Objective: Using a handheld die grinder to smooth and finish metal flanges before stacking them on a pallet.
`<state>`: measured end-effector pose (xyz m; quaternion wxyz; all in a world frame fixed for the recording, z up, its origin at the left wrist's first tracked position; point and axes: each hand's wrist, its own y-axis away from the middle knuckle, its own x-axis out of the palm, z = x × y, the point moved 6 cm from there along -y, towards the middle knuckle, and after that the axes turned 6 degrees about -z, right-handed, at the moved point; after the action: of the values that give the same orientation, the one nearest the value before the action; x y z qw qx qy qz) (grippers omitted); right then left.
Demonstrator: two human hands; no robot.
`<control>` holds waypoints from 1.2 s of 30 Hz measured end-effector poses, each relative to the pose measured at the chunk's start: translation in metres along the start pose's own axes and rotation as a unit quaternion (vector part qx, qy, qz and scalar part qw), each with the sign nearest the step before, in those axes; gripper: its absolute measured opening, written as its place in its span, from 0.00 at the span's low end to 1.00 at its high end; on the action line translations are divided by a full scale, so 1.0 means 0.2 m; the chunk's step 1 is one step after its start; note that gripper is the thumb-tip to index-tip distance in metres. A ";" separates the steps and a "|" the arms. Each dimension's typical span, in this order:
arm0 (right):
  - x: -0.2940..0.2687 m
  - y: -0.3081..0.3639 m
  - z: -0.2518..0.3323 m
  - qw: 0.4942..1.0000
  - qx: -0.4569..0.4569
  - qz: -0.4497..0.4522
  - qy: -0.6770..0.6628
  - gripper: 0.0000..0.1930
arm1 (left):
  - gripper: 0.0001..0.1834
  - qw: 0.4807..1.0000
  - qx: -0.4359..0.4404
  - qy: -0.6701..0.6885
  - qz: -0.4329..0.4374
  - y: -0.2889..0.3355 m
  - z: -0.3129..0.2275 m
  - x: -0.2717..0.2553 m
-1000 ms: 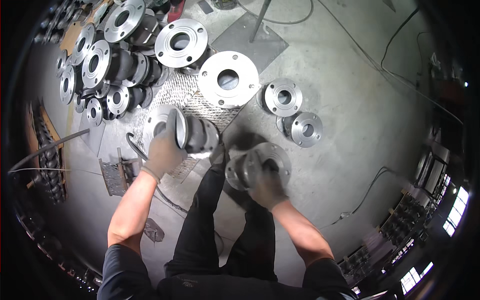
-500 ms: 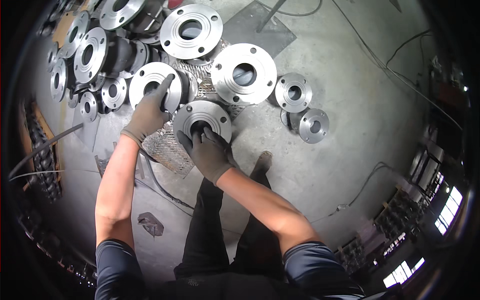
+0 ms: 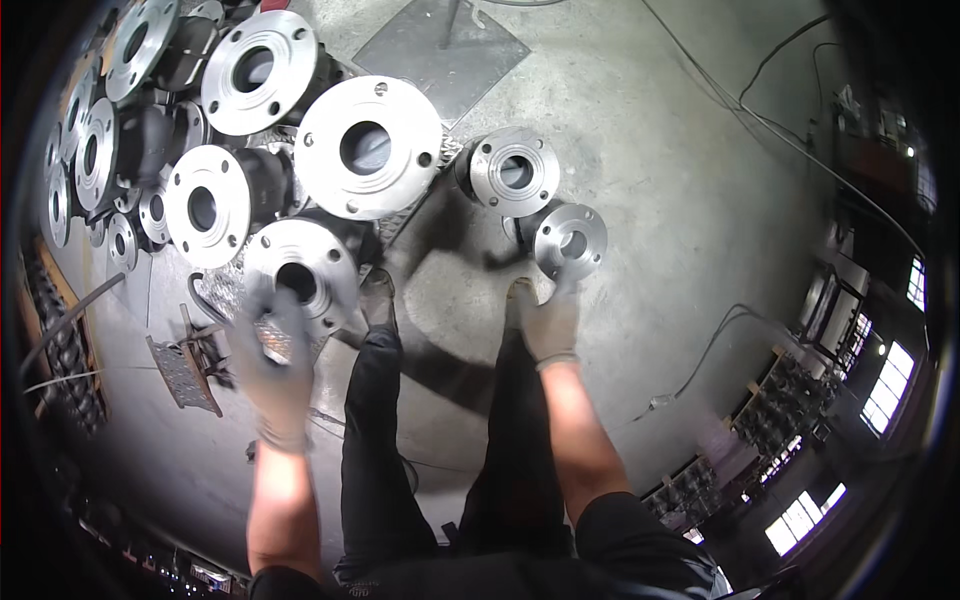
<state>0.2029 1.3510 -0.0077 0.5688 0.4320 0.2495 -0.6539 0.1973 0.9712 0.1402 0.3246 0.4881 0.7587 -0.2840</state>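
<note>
My left hand (image 3: 270, 365), in a grey-brown work glove and smeared by motion, has its fingers spread just over the near edge of a round steel flange (image 3: 335, 262) with a dark centre bore and bolt holes. My right hand (image 3: 552, 325), gloved too, reaches to the near rim of a smaller flanged fitting (image 3: 580, 222) on the floor. Its thumb and fingers are apart; whether they touch the rim I cannot tell. Just beyond it stands another small flanged fitting (image 3: 535, 150). A large bright flange (image 3: 325, 185) lies beyond my left hand.
Several more flanged fittings (image 3: 235, 105) crowd the far left. A dark flat plate (image 3: 400, 45) lies on the concrete floor (image 3: 680, 250) at the back. Cables (image 3: 740, 310) run over the right side. A small metal stand (image 3: 185, 375) is left of my left hand.
My right hand has left the near flange and moved right to the small fitting. My left hand has come off another flange, back toward me. The view has shifted right.
</note>
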 end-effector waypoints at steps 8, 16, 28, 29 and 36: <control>0.33 -0.35 -0.70 0.980 0.031 0.041 -0.192 0.39 | 0.43 0.974 0.148 0.025 0.170 0.24 -0.57 1.51; 0.40 -0.36 -0.72 0.893 -0.314 0.138 0.293 0.34 | 0.44 0.886 0.310 -0.212 0.272 0.12 -0.54 2.29; 0.47 -0.40 -0.82 0.946 -0.253 0.117 0.164 0.36 | 0.50 0.890 0.171 -0.146 0.396 0.22 -0.39 2.03; 0.44 -0.41 -0.81 0.966 -0.222 0.103 0.089 0.36 | 0.54 0.891 0.186 -0.203 0.360 0.28 -0.41 1.91; 0.35 -0.41 -0.61 0.934 -0.240 0.154 0.213 0.48 | 0.50 0.900 -0.091 -0.020 0.427 0.86 -0.12 0.89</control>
<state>0.1594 1.4326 -0.1431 0.6829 0.4447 0.4450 -0.3713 0.2962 1.1510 -0.0012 0.4726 0.7279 0.4935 -0.0578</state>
